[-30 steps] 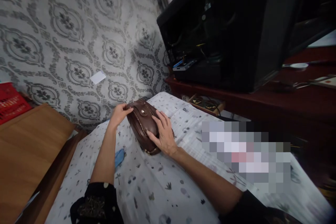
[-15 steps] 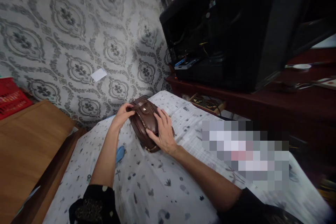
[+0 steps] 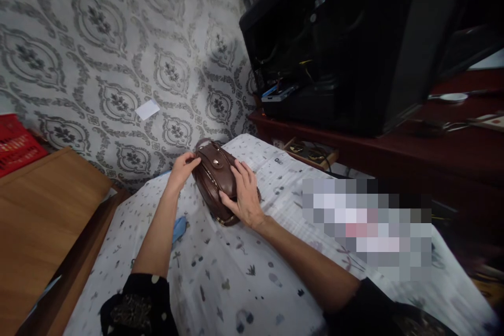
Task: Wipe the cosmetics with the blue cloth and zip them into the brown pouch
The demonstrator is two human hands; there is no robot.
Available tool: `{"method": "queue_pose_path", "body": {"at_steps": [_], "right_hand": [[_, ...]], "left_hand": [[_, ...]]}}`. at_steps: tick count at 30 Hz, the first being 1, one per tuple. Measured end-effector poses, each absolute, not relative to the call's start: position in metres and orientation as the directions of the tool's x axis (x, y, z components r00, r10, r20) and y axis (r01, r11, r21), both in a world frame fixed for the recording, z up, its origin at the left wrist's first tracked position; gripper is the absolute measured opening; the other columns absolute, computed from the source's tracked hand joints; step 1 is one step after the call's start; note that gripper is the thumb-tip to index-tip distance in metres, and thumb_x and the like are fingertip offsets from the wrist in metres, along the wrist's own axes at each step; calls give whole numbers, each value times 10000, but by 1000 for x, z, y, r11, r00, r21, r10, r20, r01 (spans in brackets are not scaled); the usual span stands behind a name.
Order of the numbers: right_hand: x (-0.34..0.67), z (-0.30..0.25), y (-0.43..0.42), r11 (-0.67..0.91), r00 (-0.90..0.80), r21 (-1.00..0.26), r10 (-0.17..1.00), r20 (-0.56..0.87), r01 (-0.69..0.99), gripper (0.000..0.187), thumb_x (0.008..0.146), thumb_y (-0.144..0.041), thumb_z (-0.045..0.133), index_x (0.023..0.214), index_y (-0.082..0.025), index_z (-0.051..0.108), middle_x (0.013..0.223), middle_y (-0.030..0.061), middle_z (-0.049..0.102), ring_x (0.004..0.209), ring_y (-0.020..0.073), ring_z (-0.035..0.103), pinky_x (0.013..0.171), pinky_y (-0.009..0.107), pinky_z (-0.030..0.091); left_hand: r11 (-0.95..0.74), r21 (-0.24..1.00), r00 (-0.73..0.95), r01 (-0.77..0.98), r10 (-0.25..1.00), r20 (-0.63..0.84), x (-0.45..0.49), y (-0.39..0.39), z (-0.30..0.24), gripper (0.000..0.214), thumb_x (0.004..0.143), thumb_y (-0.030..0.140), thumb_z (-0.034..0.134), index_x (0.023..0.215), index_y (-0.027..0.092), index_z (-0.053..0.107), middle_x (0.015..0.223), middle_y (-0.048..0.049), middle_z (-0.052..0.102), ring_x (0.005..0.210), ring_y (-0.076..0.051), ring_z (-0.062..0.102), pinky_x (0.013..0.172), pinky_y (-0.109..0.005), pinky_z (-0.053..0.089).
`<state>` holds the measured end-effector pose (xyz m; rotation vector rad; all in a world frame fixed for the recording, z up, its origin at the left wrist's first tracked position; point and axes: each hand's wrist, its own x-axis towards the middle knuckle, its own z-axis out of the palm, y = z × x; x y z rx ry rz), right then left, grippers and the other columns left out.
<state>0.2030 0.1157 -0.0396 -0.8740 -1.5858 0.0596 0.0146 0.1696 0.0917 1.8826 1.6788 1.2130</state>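
Note:
A brown leather handbag (image 3: 225, 178) lies tilted on the patterned bed sheet, with a gold-coloured zip along its side and a metal clasp on a flap. My left hand (image 3: 183, 169) is closed at the bag's upper left edge, thumb and fingers pinched near the zip's far end. Whatever small part it pinches is hidden. Across the bag's right side rests my right hand (image 3: 246, 197), its fingers spread and thumb apart, pressing on the leather. Beyond the left fingertips the bag's handle (image 3: 203, 143) leans toward the wall.
A blue cloth-like item (image 3: 179, 229) lies on the sheet (image 3: 220, 278) beside my left forearm. On the left stand a wooden panel (image 3: 47, 210) and a red basket (image 3: 19, 142). A large black television (image 3: 334, 52) stands on a dark red cabinet at right, above an open drawer (image 3: 311, 153).
The bag's handle, earlier over the flap beside my left fingers, now leans back toward the wall. My left hand has shifted slightly left along the edge. My right hand stays on the bag.

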Motion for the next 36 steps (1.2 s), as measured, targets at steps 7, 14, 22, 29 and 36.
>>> {"method": "queue_pose_path", "body": {"at_steps": [7,14,22,29,36], "right_hand": [[202,-41,117,721,51,-493,540,840,487,692,909,-427,565,1504,-149,344,1554,206,393,1473,368,287,1156,637,349],[204,-40,116,715,36,-500,556,830,489,696,916,-432,555,1512,-142,341,1557,205,384,1474,369,290,1163,635,342],[204,-41,115,719,50,-487,536,843,495,690,910,-457,566,1494,-147,369,1558,193,386,1470,363,300,1159,626,357],[205,-43,118,738,46,-454,501,864,500,679,905,-503,578,1481,-184,412,1545,168,441,1470,369,310,1135,637,364],[207,-42,118,730,42,-472,523,852,494,633,884,-519,594,1425,-210,487,1540,158,451,1455,368,333,1124,633,367]], "left_hand": [[-247,605,-121,757,857,501,22,173,89,231,755,366,568,597,208,510,565,43,379,621,-147,386,631,-274,287],[-289,499,-52,817,825,562,33,152,86,222,783,398,557,666,215,516,620,31,429,620,-155,383,629,-286,287],[-327,373,71,868,826,559,43,148,90,133,810,302,583,875,191,618,822,-35,632,806,-211,570,790,-330,431],[-293,283,120,913,857,501,75,180,104,166,769,309,675,897,207,707,876,-67,682,912,-255,607,873,-359,447],[-165,190,47,968,860,508,86,200,106,221,803,371,643,648,215,620,695,-84,616,858,-281,608,790,-357,424]]}}
